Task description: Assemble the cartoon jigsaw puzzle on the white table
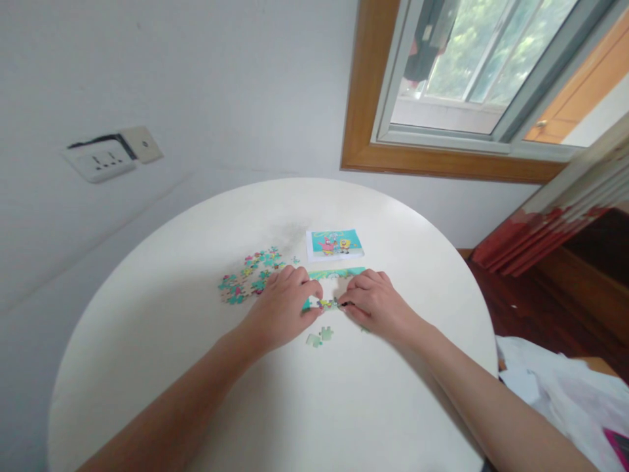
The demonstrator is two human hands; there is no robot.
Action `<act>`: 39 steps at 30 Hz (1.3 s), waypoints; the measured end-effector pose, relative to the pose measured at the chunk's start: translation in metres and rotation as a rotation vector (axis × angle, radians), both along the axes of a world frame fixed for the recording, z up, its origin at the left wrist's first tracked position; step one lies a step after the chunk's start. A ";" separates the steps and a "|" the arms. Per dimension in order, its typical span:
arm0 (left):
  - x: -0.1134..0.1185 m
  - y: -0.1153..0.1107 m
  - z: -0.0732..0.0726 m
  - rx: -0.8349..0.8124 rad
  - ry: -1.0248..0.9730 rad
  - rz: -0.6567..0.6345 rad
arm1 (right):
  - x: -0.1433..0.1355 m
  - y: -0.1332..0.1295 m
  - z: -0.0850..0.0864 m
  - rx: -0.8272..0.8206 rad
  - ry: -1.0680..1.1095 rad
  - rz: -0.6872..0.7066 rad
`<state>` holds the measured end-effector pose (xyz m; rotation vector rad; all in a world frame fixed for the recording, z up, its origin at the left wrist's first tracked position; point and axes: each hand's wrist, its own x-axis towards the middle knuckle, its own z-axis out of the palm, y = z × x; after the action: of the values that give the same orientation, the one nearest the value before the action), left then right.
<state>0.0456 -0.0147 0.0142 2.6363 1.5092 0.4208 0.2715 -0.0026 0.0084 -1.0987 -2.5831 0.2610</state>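
My left hand [286, 303] has its fingers closed on the left part of a small joined strip of puzzle pieces [328, 303]. From the other side, my right hand [374, 300] pinches the strip's right end. Behind the strip lies a joined teal puzzle edge [337, 273], partly hidden by my hands. A reference picture [337, 244] with a pink and a yellow cartoon figure lies farther back. Many loose pieces [253, 272] are heaped left of my left hand. Two pale green pieces [320, 336] lie in front of the strip.
The round white table [162, 354] stands against a wall with a socket [101, 159]. A wood-framed window [366, 154] is at the back right. White plastic bags [555, 393] and a red and white curtain [535, 229] are beyond the table's right edge.
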 end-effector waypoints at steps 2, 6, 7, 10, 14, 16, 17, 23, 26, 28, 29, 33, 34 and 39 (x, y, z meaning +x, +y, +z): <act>0.000 0.000 0.000 0.001 -0.005 0.000 | 0.000 0.000 0.000 -0.002 -0.002 -0.003; 0.000 0.000 0.000 -0.008 -0.013 0.007 | 0.000 0.000 0.002 -0.008 -0.003 -0.008; 0.000 0.000 0.000 -0.006 -0.017 0.005 | 0.000 -0.001 0.002 -0.009 -0.001 -0.008; 0.000 0.000 0.000 0.010 -0.032 0.004 | -0.001 -0.001 0.001 -0.009 0.005 -0.009; 0.001 -0.001 0.000 -0.003 -0.025 0.008 | -0.001 -0.001 0.000 0.003 0.011 -0.008; 0.001 -0.001 -0.001 -0.011 -0.022 0.007 | -0.001 0.000 0.000 0.006 0.015 -0.006; 0.001 -0.001 -0.001 -0.012 -0.023 0.005 | -0.001 0.000 -0.001 0.006 0.018 -0.005; -0.002 0.002 0.001 0.002 -0.042 0.020 | -0.001 0.000 -0.002 0.007 0.025 -0.001; -0.002 0.002 0.001 -0.003 -0.031 0.031 | -0.001 0.000 -0.002 0.015 0.025 -0.001; -0.001 0.001 0.001 -0.014 -0.030 0.016 | -0.001 0.000 -0.002 0.016 0.021 -0.003; 0.000 0.001 0.001 -0.018 -0.030 0.010 | -0.001 0.000 -0.002 0.015 0.020 -0.005; 0.002 -0.001 0.002 -0.013 -0.031 0.015 | -0.001 0.000 -0.001 0.008 0.015 -0.007; 0.002 0.000 0.002 -0.006 -0.036 0.017 | -0.001 0.000 -0.001 0.009 0.015 -0.007; 0.001 0.001 0.003 -0.004 -0.045 0.025 | -0.001 -0.001 0.001 -0.003 0.012 -0.007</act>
<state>0.0469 -0.0137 0.0167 2.5889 1.5296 0.4748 0.2709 -0.0035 0.0093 -1.1041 -2.5688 0.2688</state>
